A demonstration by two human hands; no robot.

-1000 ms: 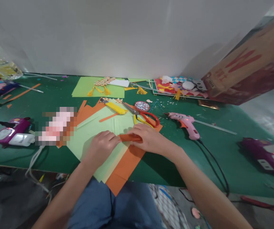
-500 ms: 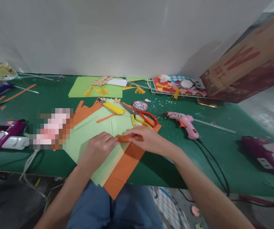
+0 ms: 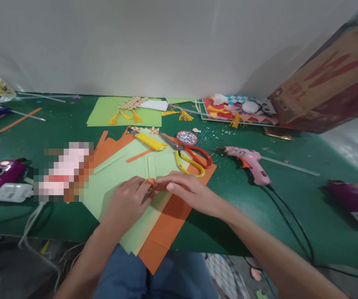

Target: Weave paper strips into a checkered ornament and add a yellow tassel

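Note:
My left hand point(image 3: 129, 201) is closed, pinching a small folded orange paper piece point(image 3: 152, 182), one end of which curls up above the fingers. From the other side my right hand point(image 3: 191, 191) closes on the same piece, its fingertips meeting the left ones and hiding most of it. Both hands hover over light green paper sheets point(image 3: 110, 187) and orange paper point(image 3: 163, 224), which overhang the table's front edge. Just beyond the fingers lie a yellow utility knife point(image 3: 149, 140), scissors point(image 3: 194, 155) with red and yellow handles, and a narrow orange strip point(image 3: 139, 155).
A pink glue gun point(image 3: 250, 164) with a cord lies to the right on the green table point(image 3: 228, 224). Purple power sockets point(image 3: 4, 178) stand at both sides. Behind are a round container point(image 3: 186, 138), yellow tassels point(image 3: 185, 115) and a leaning paper bag point(image 3: 325, 79).
My right fingers have moved left to meet my left ones, covering more of the orange piece. Its end now curls upward. The view has shifted slightly.

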